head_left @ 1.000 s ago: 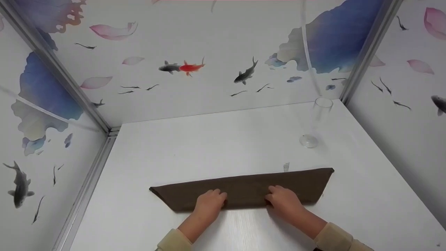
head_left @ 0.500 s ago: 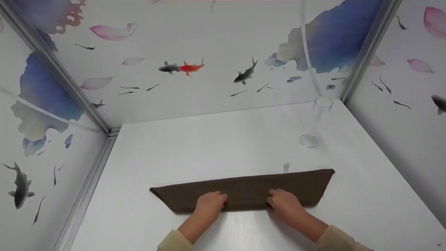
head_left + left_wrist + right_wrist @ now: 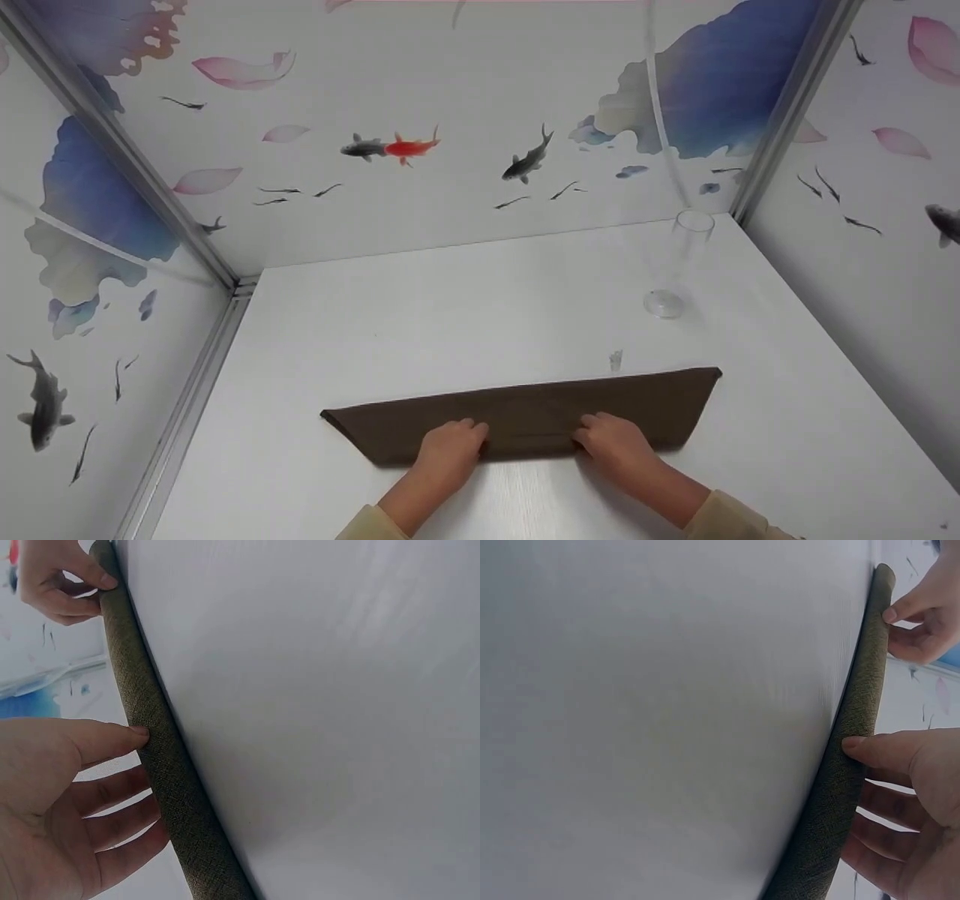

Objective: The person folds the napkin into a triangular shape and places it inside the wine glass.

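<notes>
A white table (image 3: 315, 322) is partly covered by a folded brown cloth (image 3: 525, 416). A clear glass (image 3: 681, 259) is stood upright beyond the cloth's right part. The cloth's near edge is pinched, left of its middle by the left hand (image 3: 452, 445), right of it by the right hand (image 3: 616, 442), fingers slightly bent.

White table (image 3: 450, 315) — brown cloth (image 3: 529, 420) and clear glass (image 3: 681, 259) on it.

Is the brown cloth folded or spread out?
Folded: the brown cloth has a thick, rounded near edge in both wrist views; layer count cannot be told.
</notes>
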`<move>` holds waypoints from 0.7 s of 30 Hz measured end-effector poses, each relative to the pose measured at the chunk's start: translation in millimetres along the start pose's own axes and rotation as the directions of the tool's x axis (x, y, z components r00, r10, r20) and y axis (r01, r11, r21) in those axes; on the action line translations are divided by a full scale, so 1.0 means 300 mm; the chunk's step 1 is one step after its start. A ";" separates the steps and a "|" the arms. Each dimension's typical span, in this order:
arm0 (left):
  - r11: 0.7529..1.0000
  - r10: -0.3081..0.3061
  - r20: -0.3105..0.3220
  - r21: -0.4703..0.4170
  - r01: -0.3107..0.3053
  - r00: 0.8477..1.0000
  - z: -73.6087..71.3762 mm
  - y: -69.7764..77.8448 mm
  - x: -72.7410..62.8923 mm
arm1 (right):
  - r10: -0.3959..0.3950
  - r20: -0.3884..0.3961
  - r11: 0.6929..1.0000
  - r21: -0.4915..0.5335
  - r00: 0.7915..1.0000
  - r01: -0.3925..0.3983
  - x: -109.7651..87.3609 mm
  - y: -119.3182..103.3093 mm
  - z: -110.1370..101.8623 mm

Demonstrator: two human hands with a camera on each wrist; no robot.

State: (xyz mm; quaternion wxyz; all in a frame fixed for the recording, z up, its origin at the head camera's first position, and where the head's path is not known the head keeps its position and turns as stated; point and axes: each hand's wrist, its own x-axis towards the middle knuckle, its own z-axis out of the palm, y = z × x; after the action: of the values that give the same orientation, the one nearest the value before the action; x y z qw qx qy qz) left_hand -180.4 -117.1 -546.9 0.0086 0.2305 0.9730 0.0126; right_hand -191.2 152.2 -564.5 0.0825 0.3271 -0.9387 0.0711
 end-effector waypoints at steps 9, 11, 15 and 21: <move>1.000 0.008 -0.023 0.030 -0.007 1.000 0.004 -0.013 0.000 | 0.035 0.026 0.999 0.026 0.999 -0.036 0.021 0.006 -0.004; 0.999 0.018 -0.045 0.041 -0.016 0.999 0.005 -0.016 0.001 | 0.046 0.035 0.998 0.036 0.998 -0.047 0.025 0.007 -0.007; 0.998 0.035 -0.095 0.053 -0.030 0.995 0.009 -0.021 0.003 | 0.047 0.041 0.998 0.049 0.998 -0.049 0.031 0.011 -0.012; 0.998 0.033 -0.134 0.059 -0.025 0.990 0.014 -0.025 0.009 | 0.053 0.049 0.997 0.059 0.997 -0.056 0.039 0.017 -0.015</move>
State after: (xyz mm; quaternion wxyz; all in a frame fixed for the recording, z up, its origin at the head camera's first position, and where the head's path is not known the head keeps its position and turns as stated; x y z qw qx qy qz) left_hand -186.0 -122.7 -551.5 -0.0638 0.2433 0.9678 0.0004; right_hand -203.0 149.8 -558.0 0.0485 0.3054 -0.9463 0.0940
